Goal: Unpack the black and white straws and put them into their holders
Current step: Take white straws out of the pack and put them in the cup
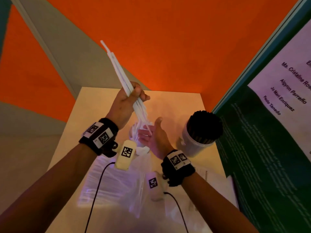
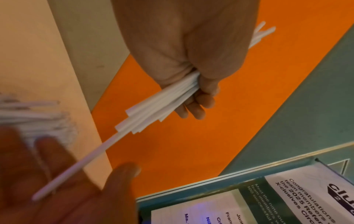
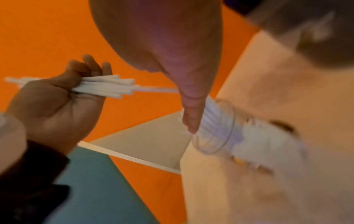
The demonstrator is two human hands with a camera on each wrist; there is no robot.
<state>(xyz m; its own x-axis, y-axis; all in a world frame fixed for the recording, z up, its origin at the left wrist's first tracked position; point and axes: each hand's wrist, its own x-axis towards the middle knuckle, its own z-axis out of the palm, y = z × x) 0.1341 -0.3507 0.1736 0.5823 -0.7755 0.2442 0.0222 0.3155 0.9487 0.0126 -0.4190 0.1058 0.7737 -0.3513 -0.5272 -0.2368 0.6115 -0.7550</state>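
Left hand [image 1: 127, 100] has a fist round a bunch of white straws [image 1: 117, 68], held up over the table [image 1: 185, 105], one straw sliding low onto the open, flat right hand [image 1: 151, 137]. They look light, stiff and slippery, so I'd grip mid-length. Clear holder [image 3: 214, 127] sits just under, black-straw holder [image 1: 200, 137] at right near the poster [image 1: 269, 132]; open room is left.

A pale table [image 1: 193, 105] carries two straw holders [image 1: 195, 145], clear plastic bags [image 1: 114, 185] and a paper sheet [image 1: 208, 174].
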